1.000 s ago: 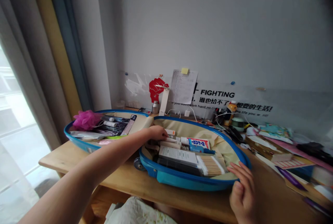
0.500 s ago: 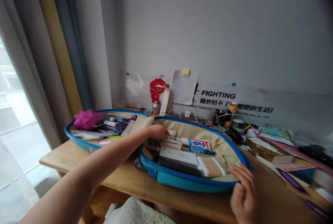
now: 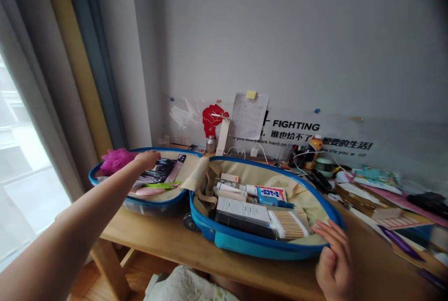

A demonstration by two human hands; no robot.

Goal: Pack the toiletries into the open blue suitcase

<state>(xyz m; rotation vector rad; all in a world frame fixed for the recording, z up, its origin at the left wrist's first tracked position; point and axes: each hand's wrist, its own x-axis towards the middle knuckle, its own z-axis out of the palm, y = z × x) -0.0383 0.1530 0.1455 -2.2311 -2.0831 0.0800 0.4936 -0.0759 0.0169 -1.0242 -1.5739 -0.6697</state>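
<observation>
A blue hard-shell suitcase lies open on the wooden desk. Its right half holds boxes, tubes, a blue-and-white toothpaste box and a pack of wooden sticks. Its left half holds a pink bath pouf, dark packets and small tubes. My left hand reaches over the left half beside the pouf, fingers curled down onto the dark packets; what they hold is hidden. My right hand rests with spread fingers on the near right rim of the right half.
The desk's right side is crowded with books, papers, cables, a small orange bottle and a green tape roll. Notes and a "FIGHTING" sign hang on the wall. Curtains and a window stand at the left.
My left hand has left the right half of the suitcase and swung left to the other half beside the pink pouf. The right hand has stayed on the rim.
</observation>
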